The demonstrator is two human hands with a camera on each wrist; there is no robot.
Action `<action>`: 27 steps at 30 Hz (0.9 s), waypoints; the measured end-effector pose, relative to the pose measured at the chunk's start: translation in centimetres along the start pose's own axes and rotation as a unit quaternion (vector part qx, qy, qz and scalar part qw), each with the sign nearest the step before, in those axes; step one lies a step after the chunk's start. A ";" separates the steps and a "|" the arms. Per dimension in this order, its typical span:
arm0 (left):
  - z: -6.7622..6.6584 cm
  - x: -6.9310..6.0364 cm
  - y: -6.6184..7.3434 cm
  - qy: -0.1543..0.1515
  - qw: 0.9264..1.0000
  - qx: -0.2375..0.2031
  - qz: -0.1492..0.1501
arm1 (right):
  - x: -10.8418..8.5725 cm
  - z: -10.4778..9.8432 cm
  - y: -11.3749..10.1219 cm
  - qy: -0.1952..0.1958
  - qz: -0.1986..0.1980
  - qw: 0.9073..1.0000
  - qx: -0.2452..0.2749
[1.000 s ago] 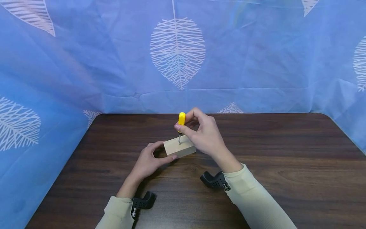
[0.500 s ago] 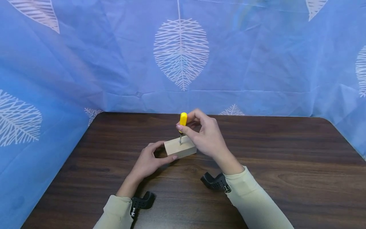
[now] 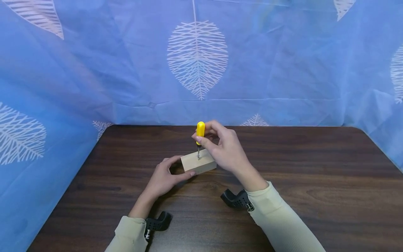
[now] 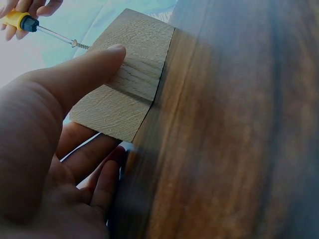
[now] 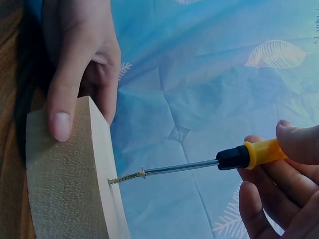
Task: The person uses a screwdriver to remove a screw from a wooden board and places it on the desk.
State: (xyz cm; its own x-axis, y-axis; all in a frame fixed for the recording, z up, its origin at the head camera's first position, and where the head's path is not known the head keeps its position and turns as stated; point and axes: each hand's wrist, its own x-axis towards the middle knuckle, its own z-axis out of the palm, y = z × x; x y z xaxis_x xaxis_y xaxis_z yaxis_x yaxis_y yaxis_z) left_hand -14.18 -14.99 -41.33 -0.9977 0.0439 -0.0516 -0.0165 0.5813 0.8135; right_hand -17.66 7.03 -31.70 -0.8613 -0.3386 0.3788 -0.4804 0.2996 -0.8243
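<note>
A pale wooden block (image 3: 201, 166) rests on the table, gripped at its left end between the thumb and fingers of my left hand (image 3: 163, 176). Out of its top face stands a screw (image 5: 127, 178), with most of its thread showing in the right wrist view. The tip of a yellow-handled screwdriver (image 3: 200, 129) meets the screw's head. My right hand (image 3: 225, 147) pinches the handle between thumb and fingers, holding the tool nearly upright. In the left wrist view my thumb lies along the block's near side (image 4: 134, 74), and the screwdriver shaft (image 4: 55, 35) shows beyond.
The dark wooden table (image 3: 315, 175) spreads around the block on all sides. Behind it hangs a blue cloth (image 3: 267, 63) with white leaf prints. Black wrist mounts (image 3: 158, 221) sit at both cuffs, just above the tabletop.
The right hand's fingers have shifted slightly on the screwdriver handle. The block and left hand keep their place; the view itself sways a little.
</note>
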 end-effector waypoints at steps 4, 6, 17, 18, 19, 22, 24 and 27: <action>0.1 0.1 0.0 -0.004 1.000 -0.001 0.001 | -0.1 -0.1 0.1 -0.011 0.007 1.000 0.005; 0.1 0.1 0.0 -0.006 1.000 -0.004 0.002 | -0.2 -0.2 0.1 -0.017 0.011 1.000 0.008; 0.1 0.1 -0.2 0.003 1.000 -0.012 0.005 | 0.4 0.3 0.1 -0.017 0.013 1.000 0.012; 0.1 0.1 -0.2 0.002 1.000 -0.013 0.007 | 0.4 0.3 0.1 -0.013 0.013 1.000 0.008; 0.1 0.1 -0.2 0.001 1.000 -0.013 0.007 | 0.3 0.3 0.1 -0.008 0.012 1.000 0.002; 0.1 0.1 -0.2 -0.003 1.000 -0.016 0.008 | 0.2 0.4 0.2 0.003 0.006 1.000 -0.008; 0.1 0.1 -0.2 -0.006 1.000 -0.016 0.010 | 0.2 0.4 0.3 0.012 0.003 1.000 -0.009; 0.1 0.1 -0.2 -0.007 1.000 -0.013 0.010 | 0.1 0.4 0.4 0.025 -0.008 1.000 -0.010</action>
State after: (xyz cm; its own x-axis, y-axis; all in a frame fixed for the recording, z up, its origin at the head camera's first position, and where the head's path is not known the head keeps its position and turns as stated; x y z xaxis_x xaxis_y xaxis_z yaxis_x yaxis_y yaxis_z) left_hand -14.31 -15.03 -41.56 -0.9968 0.0674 -0.0426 0.0023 0.5583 0.8296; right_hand -17.86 6.72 -32.19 -0.8605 -0.2983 0.4129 -0.4969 0.3132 -0.8093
